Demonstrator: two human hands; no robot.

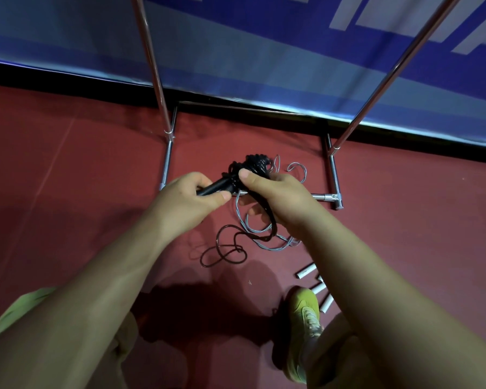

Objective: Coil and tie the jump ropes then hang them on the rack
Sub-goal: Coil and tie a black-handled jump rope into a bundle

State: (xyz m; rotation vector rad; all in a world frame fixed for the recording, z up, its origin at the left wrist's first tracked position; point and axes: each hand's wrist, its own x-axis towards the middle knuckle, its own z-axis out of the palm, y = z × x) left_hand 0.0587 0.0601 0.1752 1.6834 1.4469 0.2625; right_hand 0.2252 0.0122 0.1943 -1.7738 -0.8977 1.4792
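My left hand [188, 199] grips the black handle [216, 188] of a black jump rope. My right hand [278, 197] holds the bunched black coils [257, 164] right beside it, thumb on top. A loose tail of the black rope [225, 248] loops down onto the red floor below my hands. A grey jump rope [267, 242] lies tangled on the floor under my right hand, its white handles [317, 287] near my foot. The chrome rack [331, 169] stands in front of me, its base bars framing the ropes.
The rack's two uprights [155, 71] rise past the top of the view. A blue banner wall [264, 51] runs behind the rack. My yellow-green shoe [303, 327] stands on the red floor [82, 178] at the lower right.
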